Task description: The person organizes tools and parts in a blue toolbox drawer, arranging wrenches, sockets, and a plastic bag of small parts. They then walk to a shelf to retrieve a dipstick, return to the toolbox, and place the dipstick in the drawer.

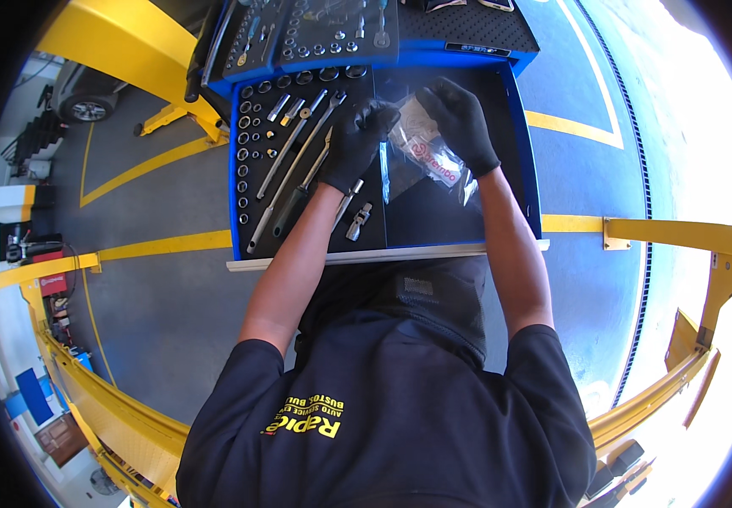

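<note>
Over the tool drawer (518, 144) – both hands, left (357, 144) and right (461, 123), pinch a clear bag (425, 152); contents unclear.

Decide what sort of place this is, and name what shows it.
Most likely a car repair workshop. An open blue tool drawer holds sockets and ratchet wrenches, yellow vehicle lift arms cross the grey floor, and a parked car stands at the far left.

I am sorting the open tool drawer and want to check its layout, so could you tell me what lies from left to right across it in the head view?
Column of sockets → long wrenches and ratchet handles → left hand → clear plastic bag held by both hands → right hand → the drawer's blue right wall.
</note>
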`<move>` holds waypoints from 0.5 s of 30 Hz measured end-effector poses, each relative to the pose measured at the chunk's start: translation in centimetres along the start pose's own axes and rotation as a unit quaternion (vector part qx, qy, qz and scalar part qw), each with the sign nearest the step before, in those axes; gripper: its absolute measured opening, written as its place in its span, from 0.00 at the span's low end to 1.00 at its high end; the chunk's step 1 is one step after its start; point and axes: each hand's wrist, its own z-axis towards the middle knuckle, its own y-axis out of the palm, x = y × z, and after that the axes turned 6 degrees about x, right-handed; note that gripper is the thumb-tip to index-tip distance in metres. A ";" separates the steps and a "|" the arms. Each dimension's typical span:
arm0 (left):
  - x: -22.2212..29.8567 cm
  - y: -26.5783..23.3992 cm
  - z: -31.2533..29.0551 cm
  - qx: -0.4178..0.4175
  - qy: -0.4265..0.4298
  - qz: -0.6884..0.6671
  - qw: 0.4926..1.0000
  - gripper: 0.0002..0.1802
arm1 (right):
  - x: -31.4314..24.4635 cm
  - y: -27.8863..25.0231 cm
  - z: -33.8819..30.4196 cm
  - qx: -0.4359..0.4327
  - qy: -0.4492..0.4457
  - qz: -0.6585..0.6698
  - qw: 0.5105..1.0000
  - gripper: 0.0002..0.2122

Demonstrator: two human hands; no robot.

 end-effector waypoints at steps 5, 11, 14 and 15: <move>4.2 -0.6 0.0 0.046 0.122 0.156 0.979 0.12 | -0.3 0.2 0.0 0.009 -0.025 -0.005 1.000 0.10; 11.6 -2.9 4.1 -0.015 0.319 0.243 0.916 0.14 | -0.3 -0.3 0.3 0.147 -0.073 0.005 0.986 0.09; 16.1 -5.2 8.8 0.005 0.351 0.301 0.886 0.16 | 0.0 -1.0 0.3 0.218 -0.109 -0.182 0.952 0.09; 17.3 -6.1 10.8 0.022 0.336 0.306 0.891 0.16 | 0.2 -1.0 0.1 0.216 -0.116 -0.204 0.948 0.09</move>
